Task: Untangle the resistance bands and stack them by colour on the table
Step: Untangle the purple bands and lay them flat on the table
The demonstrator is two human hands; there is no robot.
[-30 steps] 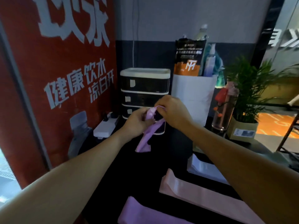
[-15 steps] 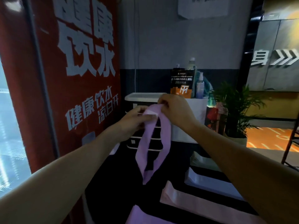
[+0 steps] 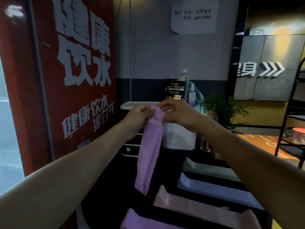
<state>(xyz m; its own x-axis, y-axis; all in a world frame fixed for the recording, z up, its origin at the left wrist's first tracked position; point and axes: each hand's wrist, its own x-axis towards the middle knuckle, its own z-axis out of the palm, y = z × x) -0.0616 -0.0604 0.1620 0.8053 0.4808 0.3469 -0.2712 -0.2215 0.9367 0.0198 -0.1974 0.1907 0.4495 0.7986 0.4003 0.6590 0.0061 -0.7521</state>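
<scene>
Four flat bands are lying in a row on the dark tabletop (image 3: 102,192) below my arms, and I am working from the biggest things down. The red panel (image 3: 71,80) with large white characters is filling the left side, standing just beside the tabletop. Behind my hands a white bin (image 3: 178,138) is sitting next to a black and white drawer unit (image 3: 132,146), with a potted plant (image 3: 222,111) to its right. On the tabletop, the purple band (image 3: 140,220) is lying nearest to me, then the pink band (image 3: 198,210), then the pale lilac band (image 3: 214,190), and the whitish band (image 3: 209,169) is lying farthest back; the four are lying side by side, apart from one another.

I am holding the purple resistance band (image 3: 148,154) up in the air above the tabletop, and it is hanging straight down as a flattened loop with a white label near its top. My left hand (image 3: 137,118) is pinching its top edge with curled fingers and thumb. My right hand (image 3: 176,113) is pinching the same top edge from the other side, fingers curled round the fabric. The two hands are almost touching.
</scene>
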